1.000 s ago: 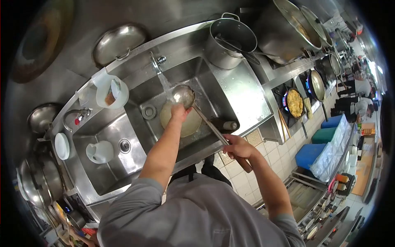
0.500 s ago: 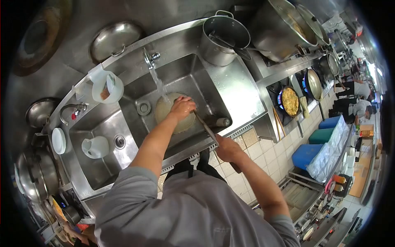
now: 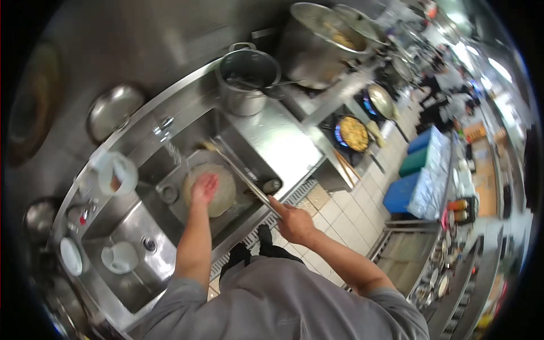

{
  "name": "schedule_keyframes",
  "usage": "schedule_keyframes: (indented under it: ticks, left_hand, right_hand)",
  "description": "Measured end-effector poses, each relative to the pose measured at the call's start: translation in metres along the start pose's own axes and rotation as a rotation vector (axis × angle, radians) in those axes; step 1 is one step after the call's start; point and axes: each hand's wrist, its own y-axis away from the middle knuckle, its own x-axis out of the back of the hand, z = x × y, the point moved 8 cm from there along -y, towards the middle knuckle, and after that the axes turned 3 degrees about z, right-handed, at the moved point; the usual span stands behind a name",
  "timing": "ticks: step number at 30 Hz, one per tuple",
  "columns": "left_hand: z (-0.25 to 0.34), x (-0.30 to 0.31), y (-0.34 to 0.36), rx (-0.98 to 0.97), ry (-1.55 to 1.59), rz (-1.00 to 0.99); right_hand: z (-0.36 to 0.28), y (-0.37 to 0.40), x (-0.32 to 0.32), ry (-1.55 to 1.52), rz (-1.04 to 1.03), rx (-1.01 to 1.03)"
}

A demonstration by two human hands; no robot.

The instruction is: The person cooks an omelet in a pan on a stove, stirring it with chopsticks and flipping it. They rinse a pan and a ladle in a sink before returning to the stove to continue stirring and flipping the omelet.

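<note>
My right hand (image 3: 296, 225) is wrapped round the handle of a long-handled tool (image 3: 245, 179). The tool's tan far end is blurred and points up toward the sink's back wall. Above a round, pale, shallow vessel (image 3: 225, 190) in the large sink (image 3: 211, 231), my left hand (image 3: 205, 188) is turned palm up with nothing visible in it. Its fingers look loosely apart. Water runs from the faucet (image 3: 162, 126) down beside the vessel, close to my left hand.
Left of the large sink is a smaller one (image 3: 148, 220) with a white plastic jug (image 3: 120, 258). A deep pot (image 3: 247, 102) stands on the steel counter at right. Beyond it, a pan of yellow food (image 3: 352, 134) sits over a blue flame. People (image 3: 450, 107) stand farther off.
My left hand has come off the tool and turned palm up. The tool's far end has swung up and away from the vessel. The whole view has tilted and shifted.
</note>
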Motion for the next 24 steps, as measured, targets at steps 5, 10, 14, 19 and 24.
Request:
schedule_keyframes:
  ticks: [5, 10, 14, 19, 24]
  left_hand:
    - [0.041, 0.047, -0.002, -0.055, 0.086, 0.229]
    - [0.016, 0.245, -0.023, -0.118, -2.459, 0.025]
    - [-0.027, 0.298, 0.032, 0.189, -1.884, 0.280]
    - [-0.038, 0.272, 0.057, 0.199, -1.614, 0.393]
    - [-0.028, 0.224, 0.097, 0.098, -1.499, 0.259]
  right_hand:
    - [-0.021, -0.054, 0.063, -0.177, 0.387, -0.013]
    - [-0.042, -0.126, 0.139, -0.195, 0.392, -0.049]
    - [-0.044, -0.129, 0.124, -1.006, 0.344, 0.002]
    - [0.000, -0.137, -0.009, -0.953, 0.264, 0.005]
    - [0.055, -0.186, -0.173, 0.218, -0.234, 0.216]
